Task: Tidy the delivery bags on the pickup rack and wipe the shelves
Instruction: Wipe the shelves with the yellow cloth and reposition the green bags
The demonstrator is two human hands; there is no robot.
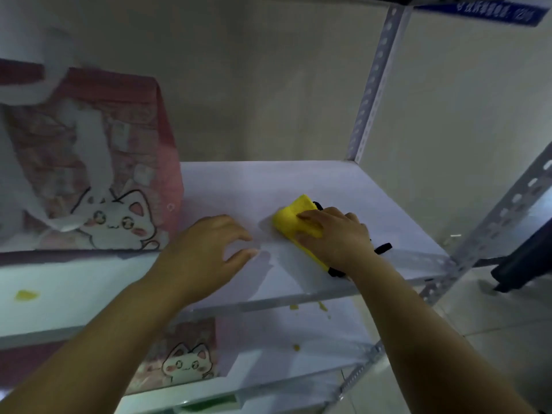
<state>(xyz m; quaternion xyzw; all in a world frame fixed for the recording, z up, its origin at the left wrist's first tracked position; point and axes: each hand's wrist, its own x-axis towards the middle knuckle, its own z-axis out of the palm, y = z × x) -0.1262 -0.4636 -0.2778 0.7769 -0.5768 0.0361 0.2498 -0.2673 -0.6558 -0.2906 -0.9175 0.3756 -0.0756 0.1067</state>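
White writing on the blue label [490, 10] atop the rack [377, 70] is too blurred to read.

The smooth white shelf board [328, 180] is showing a faint sheen, the perforated painted-metal upright [373, 85] is looking matt, the folded yellow cloth [294, 218] is appearing soft and napped, and the pink cat-printed bag [125, 162] is looking matt.

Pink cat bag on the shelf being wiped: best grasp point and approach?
Probably the white handle looped down the front face of the pink cat bag, taken from the front. It stands upright at the left of the shelf, wall behind, front open. The left hand is free beside it; the right hand holds the yellow cloth.
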